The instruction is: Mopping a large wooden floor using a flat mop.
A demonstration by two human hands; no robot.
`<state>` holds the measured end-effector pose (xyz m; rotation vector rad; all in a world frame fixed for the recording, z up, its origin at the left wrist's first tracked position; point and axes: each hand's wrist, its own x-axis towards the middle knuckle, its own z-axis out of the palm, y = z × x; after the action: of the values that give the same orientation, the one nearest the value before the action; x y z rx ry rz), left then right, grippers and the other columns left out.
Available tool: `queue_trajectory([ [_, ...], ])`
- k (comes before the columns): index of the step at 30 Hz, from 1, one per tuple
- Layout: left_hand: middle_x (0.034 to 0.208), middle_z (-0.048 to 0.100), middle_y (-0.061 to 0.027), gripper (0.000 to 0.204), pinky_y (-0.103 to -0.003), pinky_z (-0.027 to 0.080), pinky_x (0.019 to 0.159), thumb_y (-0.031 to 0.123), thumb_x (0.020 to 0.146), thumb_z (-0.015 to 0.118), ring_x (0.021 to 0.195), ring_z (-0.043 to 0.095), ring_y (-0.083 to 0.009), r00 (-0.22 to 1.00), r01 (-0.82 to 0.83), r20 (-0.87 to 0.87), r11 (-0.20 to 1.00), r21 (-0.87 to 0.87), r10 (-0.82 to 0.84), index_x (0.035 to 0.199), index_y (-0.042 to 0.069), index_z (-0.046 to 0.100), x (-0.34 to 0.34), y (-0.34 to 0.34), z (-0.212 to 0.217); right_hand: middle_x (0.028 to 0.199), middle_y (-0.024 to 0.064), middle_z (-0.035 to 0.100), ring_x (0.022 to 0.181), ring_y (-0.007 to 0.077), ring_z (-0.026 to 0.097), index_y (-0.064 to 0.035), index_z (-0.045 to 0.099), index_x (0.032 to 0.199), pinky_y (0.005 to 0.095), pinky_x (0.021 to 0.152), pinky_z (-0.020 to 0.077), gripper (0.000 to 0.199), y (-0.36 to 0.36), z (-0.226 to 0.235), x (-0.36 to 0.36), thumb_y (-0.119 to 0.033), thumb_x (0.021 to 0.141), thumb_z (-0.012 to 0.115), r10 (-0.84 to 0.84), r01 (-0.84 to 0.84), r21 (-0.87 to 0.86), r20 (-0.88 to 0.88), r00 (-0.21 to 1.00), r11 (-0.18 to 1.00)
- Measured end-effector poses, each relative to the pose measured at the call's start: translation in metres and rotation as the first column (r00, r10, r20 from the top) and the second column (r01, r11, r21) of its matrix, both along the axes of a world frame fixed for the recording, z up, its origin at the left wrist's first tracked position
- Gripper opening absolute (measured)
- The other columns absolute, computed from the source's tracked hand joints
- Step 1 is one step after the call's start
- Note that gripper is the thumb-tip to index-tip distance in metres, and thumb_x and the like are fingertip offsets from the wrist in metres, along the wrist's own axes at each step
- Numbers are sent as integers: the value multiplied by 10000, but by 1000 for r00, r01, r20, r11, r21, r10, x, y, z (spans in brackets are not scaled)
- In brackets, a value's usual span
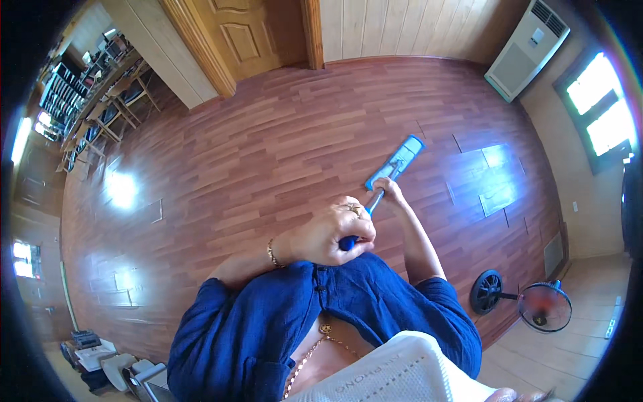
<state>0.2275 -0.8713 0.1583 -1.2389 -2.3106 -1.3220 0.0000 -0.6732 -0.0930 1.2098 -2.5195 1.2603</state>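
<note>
As I watch remotely, left hand [345, 226] and right hand [388, 189] close fingers round blue-ended grey mop pole [377, 198]; white dotted mask [395, 372] bears lettering (faint).

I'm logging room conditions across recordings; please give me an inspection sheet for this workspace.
Surface: brown wood-plank floor with bright reflections.
Things in use: blue flat mop, held by its pole.
Clutter: standing fan at right; assorted items at lower left.
Hands: left hand around the pole's upper end; right hand grips lower, nearer the mop head.
Cables: nothing seen.
Surroundings: wooden door, white floor-standing unit, chairs, bright window.
</note>
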Motion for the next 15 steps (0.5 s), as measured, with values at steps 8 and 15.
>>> queue_trajectory([
  [8, 711, 602, -17, 143, -365, 388, 797, 68, 730, 729, 726, 602, -202, 939, -298, -158, 952, 75, 306, 757, 117, 597, 1, -1, -10, 736, 74, 645, 690, 263, 643, -129, 632, 778, 356, 627, 500, 231, -57, 46, 18, -264, 688, 796, -219, 219, 58, -18, 976, 974],
  [15, 608, 535, -58, 178, -372, 417, 701, 179, 741, 731, 604, 530, -258, 965, -28, -251, 984, 178, 73, 678, 107, 581, 11, -6, 20, 784, 105, 640, 723, 256, 631, -75, 622, 825, 357, 652, 492, 191, -98, 85, 61, -160, 737, 768, -5, 2, 47, 78, 997, 999],
])
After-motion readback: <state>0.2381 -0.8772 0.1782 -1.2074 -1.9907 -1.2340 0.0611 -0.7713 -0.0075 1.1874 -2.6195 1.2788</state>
